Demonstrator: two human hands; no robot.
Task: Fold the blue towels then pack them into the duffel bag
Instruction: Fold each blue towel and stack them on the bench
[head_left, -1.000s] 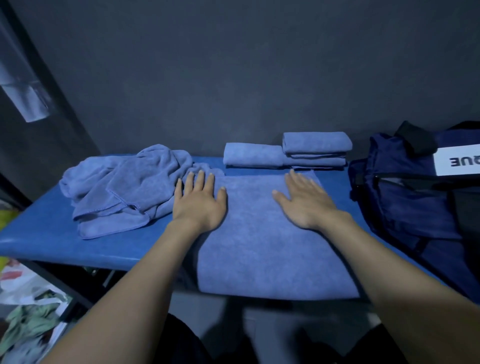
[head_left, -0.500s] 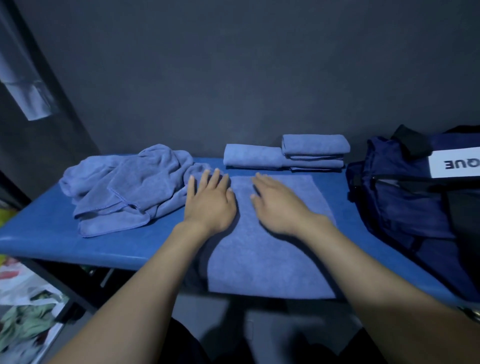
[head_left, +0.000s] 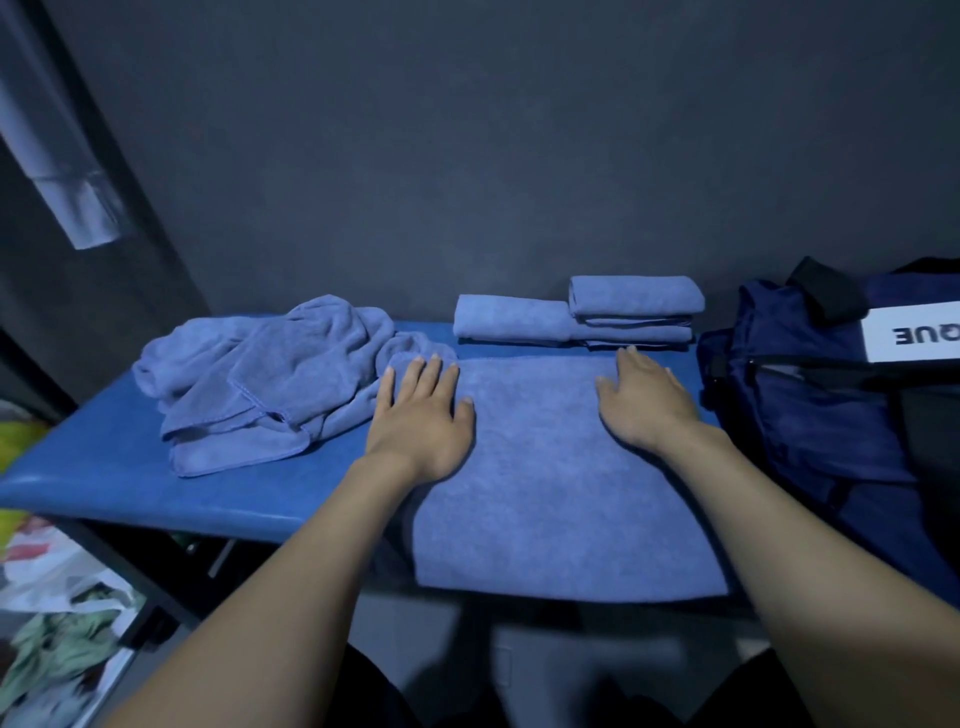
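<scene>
Both hands have slid apart since half a second ago. A blue towel (head_left: 550, 478) lies flat on the blue table (head_left: 104, 467), under both palms. The left hand (head_left: 421, 415) and right hand (head_left: 647, 402) press it with fingers straight, seemingly smoothing it.

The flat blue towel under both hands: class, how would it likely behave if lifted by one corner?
The flat blue towel would probably sag limply: its near edge already drapes over the table edge. It likely creases easily, as the crumpled pile suggests. Its napped surface looks grippy, so unlikely to slip.
</scene>
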